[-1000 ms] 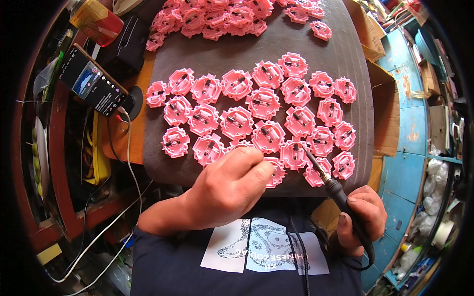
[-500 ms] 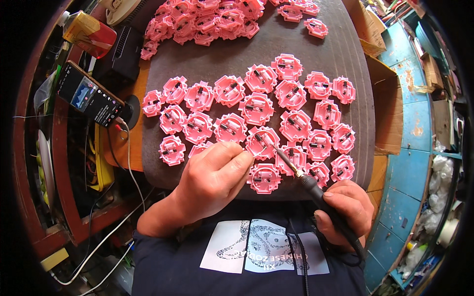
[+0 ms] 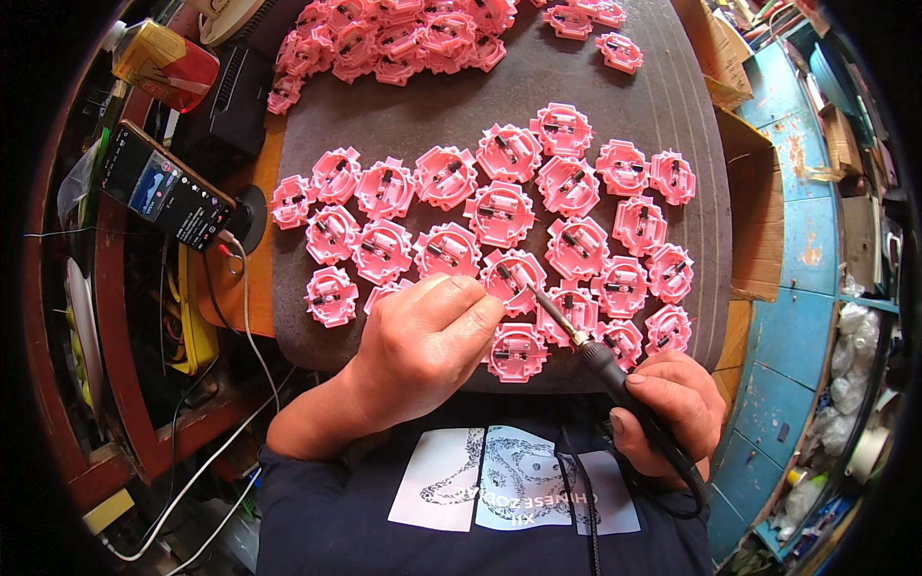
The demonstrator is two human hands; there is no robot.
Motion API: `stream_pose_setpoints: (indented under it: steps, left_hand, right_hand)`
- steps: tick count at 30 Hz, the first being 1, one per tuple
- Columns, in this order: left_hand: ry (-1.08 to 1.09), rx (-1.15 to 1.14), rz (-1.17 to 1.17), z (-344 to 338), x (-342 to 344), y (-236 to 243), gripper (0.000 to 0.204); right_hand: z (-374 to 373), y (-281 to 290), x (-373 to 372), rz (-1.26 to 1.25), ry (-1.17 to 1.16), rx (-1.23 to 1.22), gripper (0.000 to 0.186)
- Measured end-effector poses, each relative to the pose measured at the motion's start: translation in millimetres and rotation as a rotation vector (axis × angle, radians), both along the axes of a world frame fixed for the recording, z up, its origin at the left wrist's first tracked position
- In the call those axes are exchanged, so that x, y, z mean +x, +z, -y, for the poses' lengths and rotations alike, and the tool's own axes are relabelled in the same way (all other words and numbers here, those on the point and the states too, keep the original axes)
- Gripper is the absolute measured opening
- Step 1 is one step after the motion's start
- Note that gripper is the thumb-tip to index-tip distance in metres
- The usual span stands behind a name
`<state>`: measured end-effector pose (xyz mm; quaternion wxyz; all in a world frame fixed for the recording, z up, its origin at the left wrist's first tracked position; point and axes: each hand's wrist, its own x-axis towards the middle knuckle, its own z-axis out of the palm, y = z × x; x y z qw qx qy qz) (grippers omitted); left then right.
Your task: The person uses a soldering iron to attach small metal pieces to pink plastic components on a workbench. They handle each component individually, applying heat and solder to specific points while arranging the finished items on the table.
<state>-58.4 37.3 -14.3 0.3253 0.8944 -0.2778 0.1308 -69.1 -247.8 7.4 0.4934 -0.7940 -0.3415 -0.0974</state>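
Rows of pink round plastic housings (image 3: 500,213) lie on a dark board, each with small black and pale parts inside. My right hand (image 3: 677,408) grips a soldering iron (image 3: 615,372) by its black handle. Its metal tip reaches the right inner side of one pink housing (image 3: 497,276) in the front middle; contact cannot be made out for certain. My left hand (image 3: 418,350) is closed in a pinch at the lower left edge of that same housing. Whatever its fingertips hold is hidden. Another housing (image 3: 518,353) lies just below, and the left hand partly covers one more (image 3: 382,292).
A heap of pink housings (image 3: 403,38) sits at the far end of the dark board (image 3: 432,110). On the left stand a phone (image 3: 168,187) with a white cable (image 3: 252,326) and a bottle (image 3: 165,65). Cardboard boxes (image 3: 754,206) flank the board's right edge.
My left hand has shifted slightly right, its fingertips closer to the housing under the iron. My right hand and the soldering iron have barely moved. The view has shifted a little.
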Motion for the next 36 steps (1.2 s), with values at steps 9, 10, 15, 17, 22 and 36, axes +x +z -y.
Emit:
stream_pose_setpoints:
  steps: [9,10,15,17,22,36]
  left_hand:
    - [0.004,0.013,-0.017,1,2,1,0.028]
    - [0.004,0.018,-0.013,1,2,0,0.028]
    - [-0.003,0.023,0.004,1,1,2,0.028]
    - [0.014,-0.024,-0.008,0,-1,3,0.029]
    - [0.029,-0.046,-0.014,-5,-6,4,0.031]
    - [-0.017,-0.004,-0.014,-9,-4,1,0.029]
  right_hand:
    - [-2,1,3,0.019,0.013,-0.012,0.039]
    - [-2,1,4,0.025,0.014,-0.013,0.039]
    - [-1,-1,0,0.023,-0.016,0.006,0.037]
    - [0,0,0,0.02,-0.023,0.011,0.037]
    - [-1,-1,0,0.011,0.009,0.016,0.038]
    - [-7,1,5,0.038,0.061,-0.025,0.041]
